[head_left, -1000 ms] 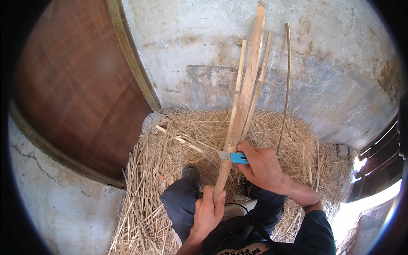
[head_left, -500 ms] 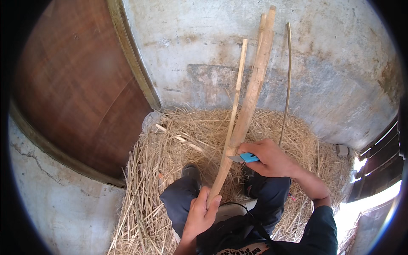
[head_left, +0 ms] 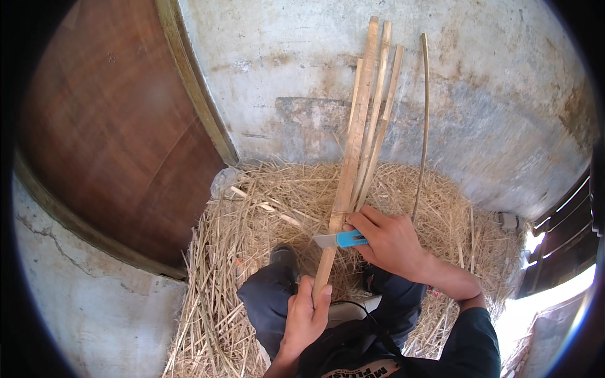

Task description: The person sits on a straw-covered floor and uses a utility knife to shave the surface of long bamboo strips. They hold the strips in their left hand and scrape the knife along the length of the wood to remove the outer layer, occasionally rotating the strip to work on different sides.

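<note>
My left hand [head_left: 305, 318] is closed around the lower end of a long, pale bamboo strip [head_left: 354, 138], which slants up and away from me toward the wall. In my right hand [head_left: 397, 246] is a utility knife [head_left: 351, 238] with a blue handle, gripped in the fist. Its broad metal blade lies across the strip a short way above my left hand. The right thumb and fingers are close against the strip's edge; whether they press on it I cannot tell. Just behind the held strip, narrower strips [head_left: 384, 123] rise along the wall.
A thin, bent stick [head_left: 426, 113] leans on the stained wall [head_left: 504, 94]. Straw and shavings [head_left: 220, 283] cover the floor around my legs. To the left is a brown door panel [head_left: 113, 126] in a wooden frame; dark slats [head_left: 564, 246] stand at the right.
The held strip's upper end has swung left, so the narrower strips behind it now show apart. My right hand and the knife have shifted slightly left.
</note>
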The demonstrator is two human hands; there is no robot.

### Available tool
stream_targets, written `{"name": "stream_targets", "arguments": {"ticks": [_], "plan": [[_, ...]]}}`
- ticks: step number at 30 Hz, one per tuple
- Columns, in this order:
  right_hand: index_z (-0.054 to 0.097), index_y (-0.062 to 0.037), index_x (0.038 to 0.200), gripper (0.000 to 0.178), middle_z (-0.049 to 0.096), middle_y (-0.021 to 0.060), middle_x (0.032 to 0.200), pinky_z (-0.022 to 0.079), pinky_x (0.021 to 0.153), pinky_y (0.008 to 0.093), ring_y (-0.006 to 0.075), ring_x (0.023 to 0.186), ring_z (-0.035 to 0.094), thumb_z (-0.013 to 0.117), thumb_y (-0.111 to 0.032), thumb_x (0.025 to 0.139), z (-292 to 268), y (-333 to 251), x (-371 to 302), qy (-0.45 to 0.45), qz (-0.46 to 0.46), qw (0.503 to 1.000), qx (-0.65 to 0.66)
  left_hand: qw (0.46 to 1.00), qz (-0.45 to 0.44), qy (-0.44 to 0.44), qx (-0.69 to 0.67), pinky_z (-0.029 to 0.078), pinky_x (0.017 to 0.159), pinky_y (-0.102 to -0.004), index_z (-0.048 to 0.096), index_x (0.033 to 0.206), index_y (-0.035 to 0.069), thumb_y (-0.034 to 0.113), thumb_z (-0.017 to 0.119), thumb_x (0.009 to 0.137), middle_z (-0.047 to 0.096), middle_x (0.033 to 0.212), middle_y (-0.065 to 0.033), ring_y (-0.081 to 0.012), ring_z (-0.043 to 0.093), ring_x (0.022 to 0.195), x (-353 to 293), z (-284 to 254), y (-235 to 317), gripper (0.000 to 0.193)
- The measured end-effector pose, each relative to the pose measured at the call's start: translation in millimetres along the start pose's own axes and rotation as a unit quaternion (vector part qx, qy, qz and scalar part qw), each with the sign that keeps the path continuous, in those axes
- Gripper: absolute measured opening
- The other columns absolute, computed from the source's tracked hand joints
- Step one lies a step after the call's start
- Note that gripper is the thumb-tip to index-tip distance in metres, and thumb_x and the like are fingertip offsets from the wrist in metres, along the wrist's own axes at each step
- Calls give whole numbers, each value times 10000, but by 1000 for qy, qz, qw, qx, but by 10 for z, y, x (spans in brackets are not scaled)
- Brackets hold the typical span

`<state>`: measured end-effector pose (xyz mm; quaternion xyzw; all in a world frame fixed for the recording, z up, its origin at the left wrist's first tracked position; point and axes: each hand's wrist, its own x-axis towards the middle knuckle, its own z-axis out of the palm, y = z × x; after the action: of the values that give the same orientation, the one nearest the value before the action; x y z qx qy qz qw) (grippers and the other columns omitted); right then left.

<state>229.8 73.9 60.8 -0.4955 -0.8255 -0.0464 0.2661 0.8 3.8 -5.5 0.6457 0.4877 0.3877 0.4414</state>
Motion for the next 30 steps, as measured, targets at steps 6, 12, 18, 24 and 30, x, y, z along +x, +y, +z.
{"name": "stream_targets", "arguments": {"ticks": [6, 12, 18, 24, 30], "plan": [[633, -109, 999, 273, 595, 47, 813, 507, 527, 417, 283, 643, 666, 831, -186, 828, 50, 156, 18, 4, -82, 996, 27, 998, -17, -49, -33, 464, 553, -361, 519, 1004, 18, 183, 628, 1103, 605, 686, -126, -246, 637, 574, -16, -100, -27, 221], [642, -137, 936, 241, 591, 30, 754, 481, 523, 401, 279, 622, 640, 829, -133, 784, -56, 284, 72, -26, -122, 982, 138, 986, -40, -112, -114, 448, 548, -324, 515, 1004, 34, 175, 599, 1115, 581, 663, -48, -138, 569, 570, -60, -174, -212, 199], [676, -132, 935, 219, 664, 40, 773, 501, 548, 406, 303, 647, 672, 838, -142, 788, -135, 324, 128, -62, -103, 977, 178, 990, -28, -128, -59, 460, 546, -345, 513, 1025, 39, 206, 568, 1128, 582, 654, -59, -168, 586, 564, -4, -216, -196, 204], [698, -144, 964, 224, 691, 50, 788, 533, 585, 429, 323, 690, 702, 853, -182, 808, -160, 350, 173, -78, -95, 977, 177, 991, -25, -129, -21, 469, 556, -364, 521, 1040, 39, 209, 553, 1130, 591, 660, -83, -213, 611, 566, 47, -237, -95, 195], [706, -141, 970, 242, 699, 55, 788, 549, 597, 424, 320, 711, 723, 871, -215, 808, -212, 299, 200, -94, -87, 979, 160, 991, -18, -133, -28, 472, 574, -373, 533, 1057, 34, 204, 542, 1134, 589, 664, -85, -216, 611, 577, 71, -272, -149, 187]]}}
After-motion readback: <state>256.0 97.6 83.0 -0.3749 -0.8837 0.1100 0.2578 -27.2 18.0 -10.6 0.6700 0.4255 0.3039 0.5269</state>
